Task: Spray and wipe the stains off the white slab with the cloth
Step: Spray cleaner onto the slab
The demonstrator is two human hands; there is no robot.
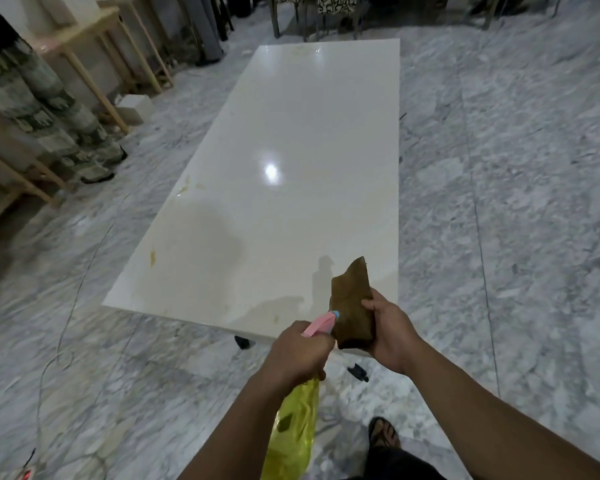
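Far out to the left of the left hand, wooden frames and a patterned roll lean by the wall, and a thin cable trails over the grey marbled floor. The left hand is curled tight around the neck of a spray bottle, whose yellow body hangs down below the wrist while its pink head and blue nozzle poke out past the knuckles. The nozzle points to the right at the cloth, and its tip seems to touch or nearly touch the fabric, though the view is too soft there to be sure.

Ahead of both hands lies the white slab, a long glossy panel (a lamp glare sits near its middle) raised a little off the floor. Yellowish stains mark its left edge, up and to the left of the left hand, with smaller spots close to the near edge just beyond the bottle's head.

The right hand grips the brown cloth, thumb across the front and fingers behind, so that the cloth stands up above the slab's near right corner. Below the right forearm a sandalled foot shows on the floor.
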